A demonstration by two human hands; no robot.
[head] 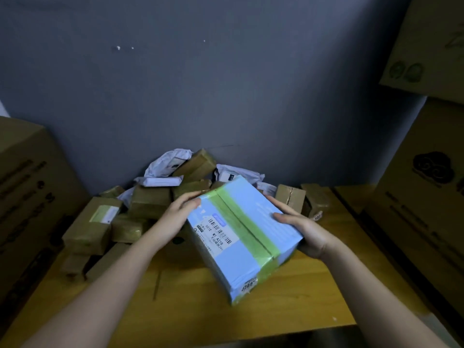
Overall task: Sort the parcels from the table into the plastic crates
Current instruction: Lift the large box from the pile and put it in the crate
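Observation:
A light blue box parcel (241,237) with a band of green tape and a white shipping label is held tilted above the wooden table (190,305). My left hand (175,214) grips its left far edge. My right hand (303,232) holds its right side, fingers over the top and palm under the edge. Behind it, a heap of brown taped parcels (150,202) and white plastic mailers (168,162) lies against the grey wall. No plastic crate is in view.
A large cardboard carton (27,197) stands at the left of the table. Two stacked cartons (424,194) stand at the right. A few small brown boxes (291,197) lie near my right hand.

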